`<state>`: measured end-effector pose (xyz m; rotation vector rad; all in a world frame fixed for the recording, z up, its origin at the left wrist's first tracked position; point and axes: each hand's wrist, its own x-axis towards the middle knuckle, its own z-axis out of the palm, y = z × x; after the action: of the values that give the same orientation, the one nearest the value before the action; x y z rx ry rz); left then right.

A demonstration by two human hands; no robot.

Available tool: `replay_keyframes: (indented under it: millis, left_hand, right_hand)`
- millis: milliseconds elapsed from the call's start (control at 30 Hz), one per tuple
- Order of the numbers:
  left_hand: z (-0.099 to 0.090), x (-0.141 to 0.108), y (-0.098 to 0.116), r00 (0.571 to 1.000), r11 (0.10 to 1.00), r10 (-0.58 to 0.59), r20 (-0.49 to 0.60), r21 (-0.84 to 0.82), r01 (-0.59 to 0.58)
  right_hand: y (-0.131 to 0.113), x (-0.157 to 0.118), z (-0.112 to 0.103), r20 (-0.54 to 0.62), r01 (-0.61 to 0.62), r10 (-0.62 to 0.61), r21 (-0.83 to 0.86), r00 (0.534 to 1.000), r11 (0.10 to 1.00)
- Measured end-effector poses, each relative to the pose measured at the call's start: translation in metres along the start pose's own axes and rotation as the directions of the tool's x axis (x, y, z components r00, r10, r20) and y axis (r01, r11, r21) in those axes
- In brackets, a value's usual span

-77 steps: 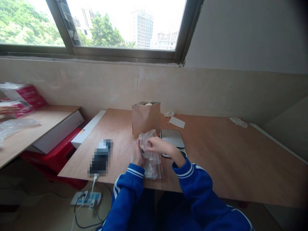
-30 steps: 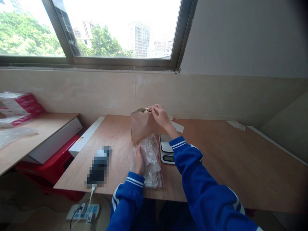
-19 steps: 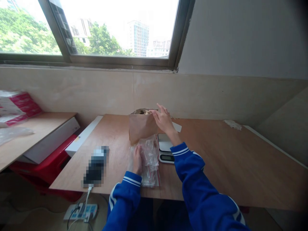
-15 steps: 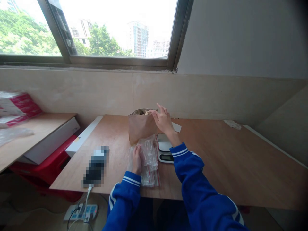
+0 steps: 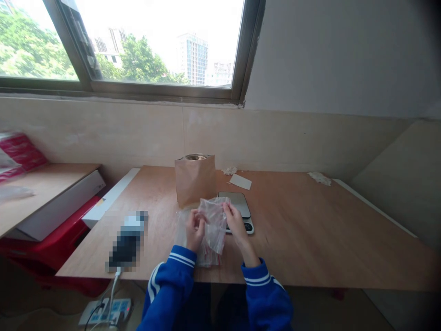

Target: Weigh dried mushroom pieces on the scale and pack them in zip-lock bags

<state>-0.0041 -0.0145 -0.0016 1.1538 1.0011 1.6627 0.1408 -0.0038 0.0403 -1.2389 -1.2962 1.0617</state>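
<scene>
Between my two hands a clear zip-lock bag [image 5: 214, 220] is held up above the table. My left hand [image 5: 195, 231] is closed on its left side, fingers curled. At its upper right edge, my right hand [image 5: 235, 224] pinches the plastic. More clear bags with red strips [image 5: 209, 258] lie in a pile beneath it. Just behind stands an open brown paper bag [image 5: 195, 180], upright; its contents are hard to make out. A kitchen scale [image 5: 237, 205] sits to the right, partly covered by my right hand and the bag.
On the wooden table [image 5: 310, 239] a blurred-out phone-like object [image 5: 127, 241] lies at left, with a white cable [image 5: 113, 294] running to a power strip [image 5: 105, 311] below. A white card [image 5: 240, 181] is behind the scale. A red stool [image 5: 51, 257] stands under the left table.
My right hand has come down from the paper bag's opening to the zip-lock bag and now pinches it. The zip-lock bag has been lifted off the pile. The view has shifted slightly.
</scene>
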Motion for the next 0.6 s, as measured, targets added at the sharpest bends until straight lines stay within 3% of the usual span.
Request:
replay_keyframes:
  millis: [100, 200, 300, 400, 500, 600]
  left_hand:
    - [0.004, 0.000, 0.015, 0.987, 0.989, 0.066, 0.148, 0.122, -0.084]
    - [0.003, -0.004, 0.034, 0.951, 0.951, 0.131, 0.279, 0.235, -0.200]
    - [0.001, -0.012, 0.047, 0.964, 0.920, 0.171, 0.204, 0.317, -0.230]
    - [-0.003, -0.018, 0.054, 0.985, 0.912, 0.148, 0.084, 0.373, -0.169]
    - [-0.007, -0.019, 0.060, 0.996, 0.912, 0.093, -0.006, 0.402, -0.082]
    - [-0.016, -0.021, 0.065, 0.997, 0.897, 0.038, -0.070, 0.443, -0.004]
  right_hand:
    - [-0.009, -0.004, -0.010, -0.195, 0.007, 0.014, 0.104, 0.981, 0.995]
    - [-0.018, -0.009, -0.011, -0.261, 0.010, 0.047, 0.213, 0.964, 0.977]
    - [-0.023, -0.020, -0.002, -0.102, -0.012, 0.043, 0.287, 0.994, 0.958]
    - [-0.016, -0.035, 0.012, 0.090, -0.072, 0.041, 0.367, 0.995, 0.927]
    - [0.003, -0.046, 0.022, 0.086, -0.073, 0.041, 0.411, 0.995, 0.909]
    - [0.022, -0.052, 0.018, 0.045, -0.038, 0.022, 0.398, 0.999, 0.916]
